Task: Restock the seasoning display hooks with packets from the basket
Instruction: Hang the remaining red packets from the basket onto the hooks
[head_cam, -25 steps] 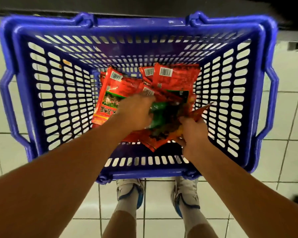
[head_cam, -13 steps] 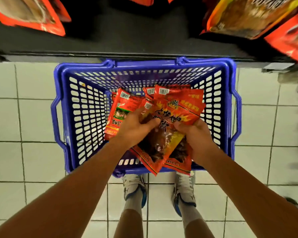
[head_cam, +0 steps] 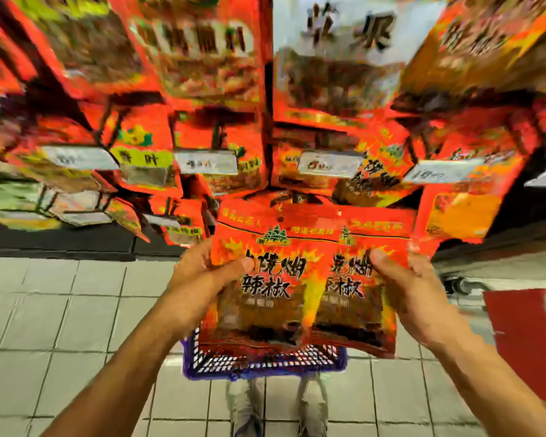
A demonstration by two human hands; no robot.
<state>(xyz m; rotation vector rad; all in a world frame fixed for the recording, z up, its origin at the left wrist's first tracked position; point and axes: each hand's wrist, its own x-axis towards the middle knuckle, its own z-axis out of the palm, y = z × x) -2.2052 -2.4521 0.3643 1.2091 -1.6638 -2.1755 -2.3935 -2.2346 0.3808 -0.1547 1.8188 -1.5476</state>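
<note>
Two hands hold a fanned pair of red seasoning packets up in front of the display. The left hand (head_cam: 202, 279) grips the left packet (head_cam: 259, 279) at its left edge, thumb laid across the printed front and the other fingers curled behind it. The right hand (head_cam: 413, 288) does the same on the right packet (head_cam: 356, 279), thumb pressed on the front near the upper right, fingers hidden behind. The left packet overlaps the right one along the middle; both stand roughly upright with their punched tops toward the display. How many packets lie in the bundle behind these two cannot be told.

Below the packets, partly hidden by them, the blue basket (head_cam: 265, 364) sits on the tiled floor (head_cam: 60, 310), just ahead of the person's shoes (head_cam: 246, 414). Its contents are covered from view.

Above and beyond the hands, rows of hanging packets (head_cam: 202, 58) in red and orange fill the display, blurred, with white price tags (head_cam: 207, 162) at the hook ends. A red object (head_cam: 524, 335) stands on the floor to the right, near the right forearm.
</note>
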